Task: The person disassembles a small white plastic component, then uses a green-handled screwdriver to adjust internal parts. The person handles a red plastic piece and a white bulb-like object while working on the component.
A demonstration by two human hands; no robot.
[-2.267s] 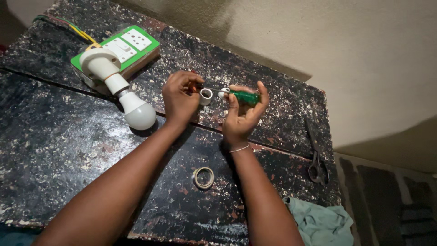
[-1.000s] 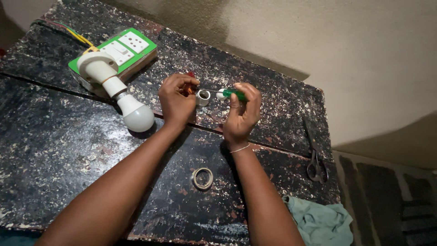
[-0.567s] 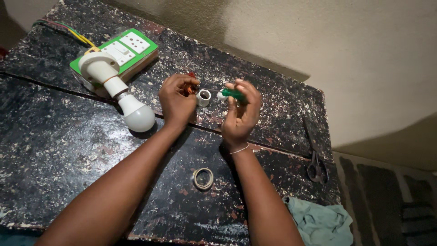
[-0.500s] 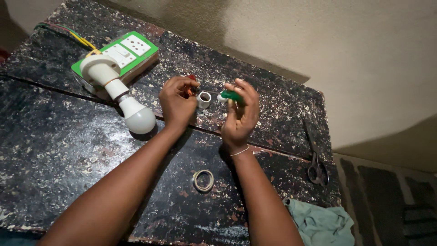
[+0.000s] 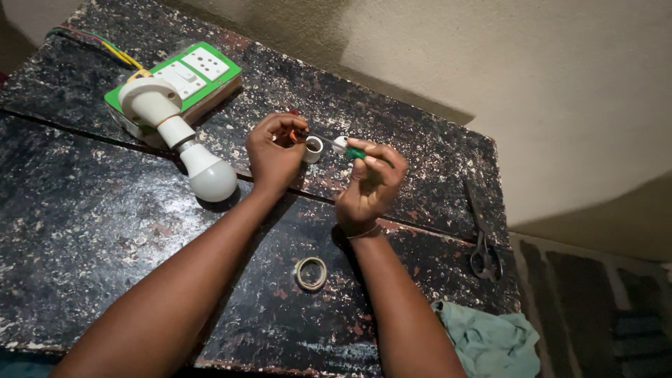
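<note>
A: Screwdriver [image 5: 353, 152], green handle: the right hand [image 5: 371, 183] has its fingers curled shut round it, just right of the small white ring [image 5: 313, 148].

B: And the left hand [image 5: 275, 154]?

A: Fingers pinched closed on a small reddish part [image 5: 297, 133], touching the ring's left side; I cannot tell what the part is.

B: Around the ring?

A: Bulb [image 5: 210, 173] in its white holder [image 5: 148, 101] well left, over a green socket board [image 5: 189, 75]. Tape roll [image 5: 311, 272] nearer the person. Scissors [image 5: 481, 234] far right, cloth [image 5: 490, 339] beyond them.

B: Surface?

A: Worn black table [image 5: 84, 231], beige wall [image 5: 532, 84] behind.
</note>
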